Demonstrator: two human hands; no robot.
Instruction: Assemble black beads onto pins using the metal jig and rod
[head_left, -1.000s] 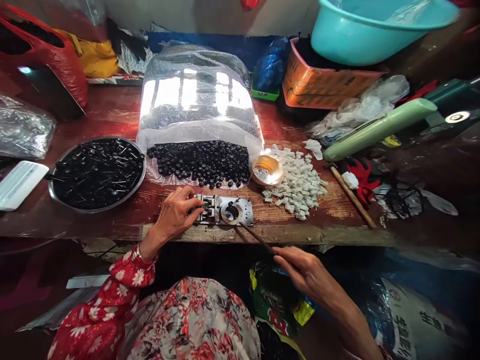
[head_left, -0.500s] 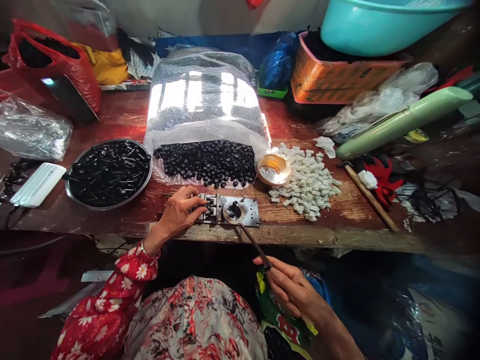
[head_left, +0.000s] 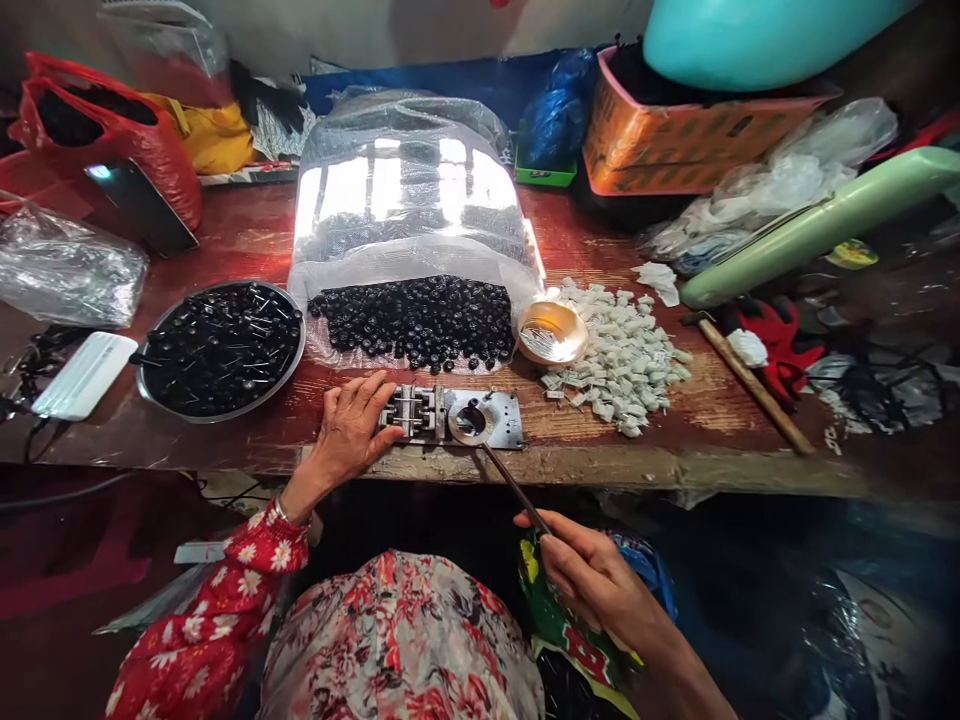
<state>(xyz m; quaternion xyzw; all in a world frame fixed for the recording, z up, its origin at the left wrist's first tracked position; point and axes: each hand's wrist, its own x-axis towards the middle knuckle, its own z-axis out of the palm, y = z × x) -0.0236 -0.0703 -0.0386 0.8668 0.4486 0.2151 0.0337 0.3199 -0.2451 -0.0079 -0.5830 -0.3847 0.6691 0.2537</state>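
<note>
A small metal jig (head_left: 501,420) with a round ring (head_left: 469,424) and a clamp section (head_left: 417,412) sits at the table's front edge. Over its left end lies my left hand (head_left: 351,428), fingers stretched out and holding nothing visible. My right hand (head_left: 592,572) is closed around a thin dark lever (head_left: 514,488), whose far end meets the jig just below the ring. Something dark shows inside the ring, too small to make out. Behind the jig, many small round black parts (head_left: 420,325) spill from a clear plastic bag (head_left: 405,250).
Left of the bag stands a metal bowl (head_left: 298,370) of black pieces with metal pins. To the right are a small yellowish bowl (head_left: 553,332), a heap of whitish pieces (head_left: 619,380) and a hammer (head_left: 754,388). An orange basket (head_left: 660,150) stands at the back.
My left hand has drawn back leftward from the clamp section, its bent fingers now straightened. The black piece in the ring looks different. My right hand stays on the lever, and the view has shifted slightly.
</note>
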